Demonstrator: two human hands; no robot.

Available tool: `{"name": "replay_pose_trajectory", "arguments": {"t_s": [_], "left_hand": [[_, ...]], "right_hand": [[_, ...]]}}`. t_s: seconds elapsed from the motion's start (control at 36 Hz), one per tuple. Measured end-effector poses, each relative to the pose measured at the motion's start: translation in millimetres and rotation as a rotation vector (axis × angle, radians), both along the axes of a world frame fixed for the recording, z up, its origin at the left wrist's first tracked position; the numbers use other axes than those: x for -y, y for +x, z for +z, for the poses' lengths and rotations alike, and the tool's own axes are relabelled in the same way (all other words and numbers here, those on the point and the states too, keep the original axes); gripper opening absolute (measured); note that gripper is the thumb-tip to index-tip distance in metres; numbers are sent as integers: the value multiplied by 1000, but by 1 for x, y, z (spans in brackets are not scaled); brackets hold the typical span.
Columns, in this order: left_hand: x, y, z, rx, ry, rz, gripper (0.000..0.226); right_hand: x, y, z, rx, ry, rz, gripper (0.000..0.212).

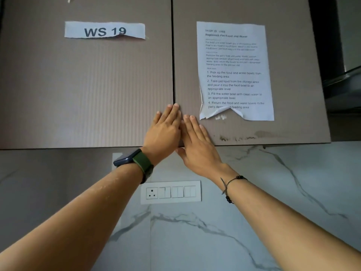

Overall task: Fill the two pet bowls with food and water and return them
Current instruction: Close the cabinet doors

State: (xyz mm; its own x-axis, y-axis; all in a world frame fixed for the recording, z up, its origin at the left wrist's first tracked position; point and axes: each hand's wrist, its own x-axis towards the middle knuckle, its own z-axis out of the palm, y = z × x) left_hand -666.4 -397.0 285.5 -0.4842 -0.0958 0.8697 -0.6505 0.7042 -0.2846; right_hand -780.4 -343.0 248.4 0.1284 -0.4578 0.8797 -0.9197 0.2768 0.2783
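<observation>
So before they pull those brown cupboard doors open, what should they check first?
1. Both brown cabinet doors shut: ok, only a thin dark seam shows.
2. Left hand flat beside the seam: ok.
3. Right hand at the lower door edge, thumb under it: ok.
4. Both hands free of objects: ok.
5. Printed white task sheet clear of the fingers: ok.
6. Pet food inside: cannot tell.

Soft even light, wide-angle edge bending, slightly blurred print
</observation>
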Motion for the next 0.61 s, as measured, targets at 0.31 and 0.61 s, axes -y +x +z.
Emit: {"name": "replay_pose_trajectory", "arguments": {"t_s": [0.31, 0.61], "left_hand": [[14, -13, -12, -80, 3, -131, 54], [0, -5, -114, -66, 128, -457, 54]], "right_hand": [[13, -6, -5, -28, -87, -84, 81], [-14, -10, -114, 174, -11, 110, 58]]}}
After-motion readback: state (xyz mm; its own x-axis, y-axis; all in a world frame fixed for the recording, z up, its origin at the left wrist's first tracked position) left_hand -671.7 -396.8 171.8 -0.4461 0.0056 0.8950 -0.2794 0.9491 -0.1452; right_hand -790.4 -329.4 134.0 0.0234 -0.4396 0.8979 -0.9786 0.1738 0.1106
